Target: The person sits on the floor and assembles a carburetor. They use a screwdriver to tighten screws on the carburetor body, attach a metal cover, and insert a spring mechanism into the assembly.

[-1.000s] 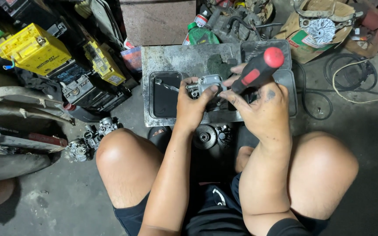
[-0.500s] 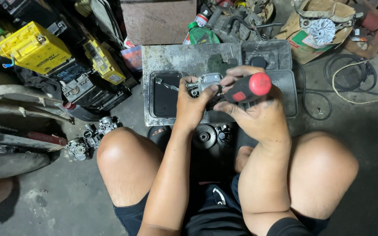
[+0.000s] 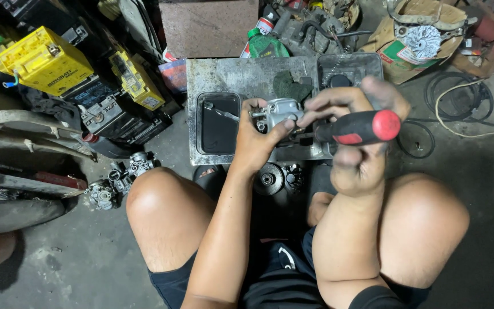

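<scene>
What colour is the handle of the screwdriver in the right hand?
The screwdriver handle is black with a red end cap, seen best in the head view.

The right hand [image 3: 361, 149] has swung the screwdriver [image 3: 355, 128] from steeply tilted to lying level, its red end now pointing right

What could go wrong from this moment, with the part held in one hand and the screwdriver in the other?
The left hand holds the small metal part in the air while the right hand drives the screwdriver toward it, so a slip could jab the left fingers. A loosened screw might also drop past the metal tray among the parts on the floor.
</scene>
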